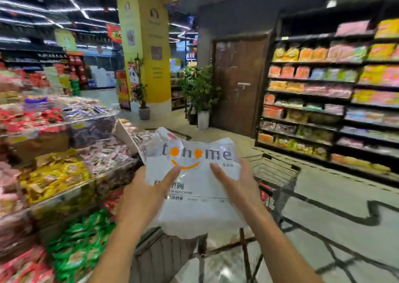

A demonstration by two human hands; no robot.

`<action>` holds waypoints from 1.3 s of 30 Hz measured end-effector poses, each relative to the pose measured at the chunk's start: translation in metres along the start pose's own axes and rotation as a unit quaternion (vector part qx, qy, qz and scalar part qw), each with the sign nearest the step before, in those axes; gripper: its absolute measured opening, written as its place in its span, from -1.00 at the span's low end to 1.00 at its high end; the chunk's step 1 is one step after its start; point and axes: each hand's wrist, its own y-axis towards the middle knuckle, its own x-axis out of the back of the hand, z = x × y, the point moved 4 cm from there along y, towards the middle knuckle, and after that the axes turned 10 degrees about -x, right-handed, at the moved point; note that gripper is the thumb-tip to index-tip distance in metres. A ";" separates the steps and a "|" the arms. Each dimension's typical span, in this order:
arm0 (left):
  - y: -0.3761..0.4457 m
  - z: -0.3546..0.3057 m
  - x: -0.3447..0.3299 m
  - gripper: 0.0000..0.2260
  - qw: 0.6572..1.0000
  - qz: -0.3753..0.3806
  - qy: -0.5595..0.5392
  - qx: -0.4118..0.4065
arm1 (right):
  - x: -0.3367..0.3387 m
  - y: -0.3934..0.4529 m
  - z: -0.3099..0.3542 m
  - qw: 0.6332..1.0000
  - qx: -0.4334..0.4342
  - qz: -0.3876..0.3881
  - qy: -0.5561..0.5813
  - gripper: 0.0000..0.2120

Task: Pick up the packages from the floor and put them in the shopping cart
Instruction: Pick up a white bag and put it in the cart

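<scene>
The person has the clear crinkly plastic package with the orange smiley logo (194, 175) pinched at its side edges by left hand (146, 194) and right hand (235, 185), above the wire shopping cart (274, 170); looks light, floppy and slippery, so gripping both edges seems smart.

- A clear, crinkled plastic package (194, 187) printed "tohome" in grey letters, with orange dots and an orange smile beneath, and lines of small dark print lower down; it is raised upright, tilted slightly, its printed face toward the camera.
- A black wire-mesh shopping cart (274, 172) with a red strip along its near rim stands on the floor, directly behind and below the package.
</scene>
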 end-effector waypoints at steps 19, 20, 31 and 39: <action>0.205 -0.141 -0.428 -0.22 0.976 0.188 -0.077 -0.081 | 0.305 0.295 -0.077 0.955 -0.051 -0.263 -0.129 -0.43; 0.212 -0.151 -0.447 -0.25 0.974 0.196 -0.074 -0.087 | 0.320 0.310 -0.082 0.951 -0.053 -0.276 -0.130 -0.41; 0.285 -0.190 -0.641 -0.15 0.964 0.252 -0.030 -0.078 | 0.438 0.464 -0.152 0.953 -0.088 -0.275 -0.093 -0.23; 0.357 -0.220 -0.753 -0.33 0.979 0.200 -0.039 -0.023 | 0.504 0.617 -0.181 0.974 -0.100 -0.187 -0.081 -0.31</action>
